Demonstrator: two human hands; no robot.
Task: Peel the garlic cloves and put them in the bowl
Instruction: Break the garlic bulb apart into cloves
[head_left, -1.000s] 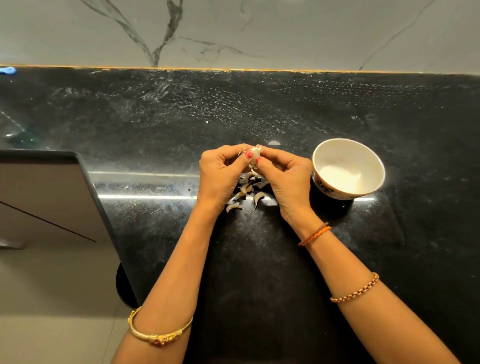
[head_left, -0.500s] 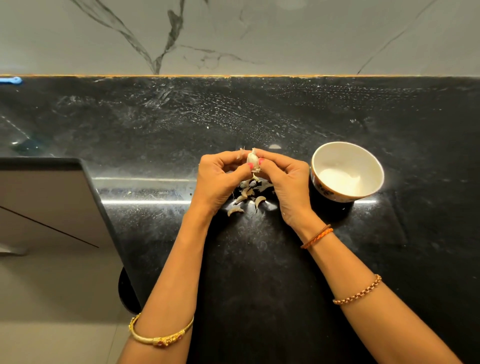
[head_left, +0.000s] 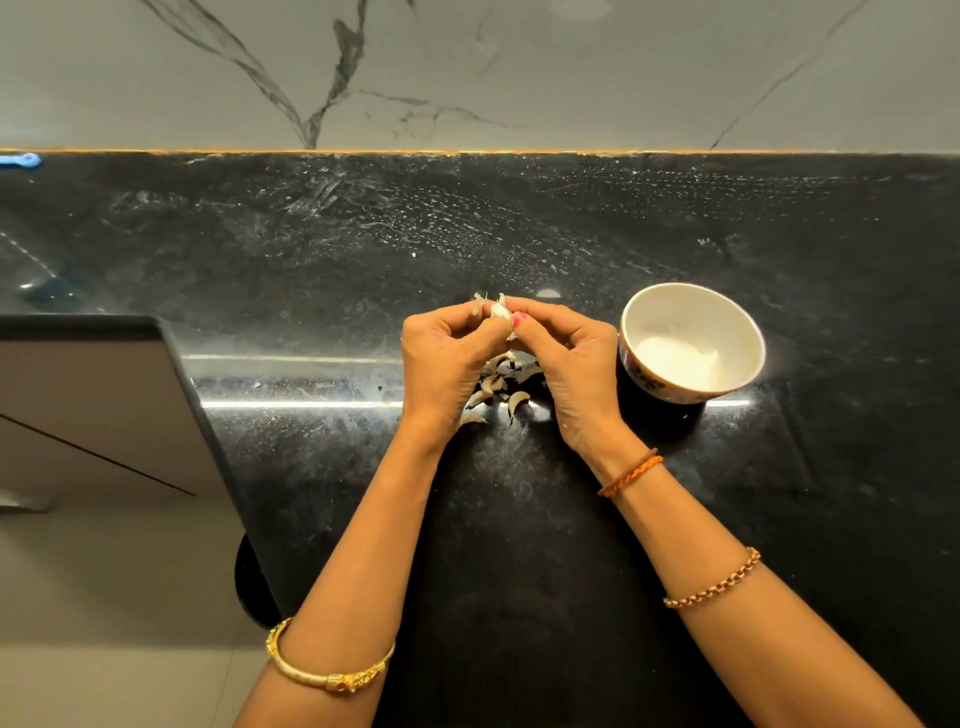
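A pale garlic clove (head_left: 500, 310) with loose papery skin is pinched between the fingertips of both hands above the black counter. My left hand (head_left: 445, 358) holds it from the left, my right hand (head_left: 569, 364) from the right. Below the hands several garlic pieces and bits of skin (head_left: 498, 387) lie in a small heap on the counter. A white bowl (head_left: 693, 340) with a patterned outside stands just right of my right hand; I see nothing but white inside it.
The black stone counter (head_left: 519, 234) runs back to a marble-patterned wall (head_left: 467, 73). Its left edge (head_left: 208, 415) drops to a cabinet front and pale floor. A blue object (head_left: 21, 160) shows at the far left by the wall.
Both hands stay together on the clove, with the fingertips shifting slightly on its skin. The view has tilted a little; the bowl and heap have not moved.
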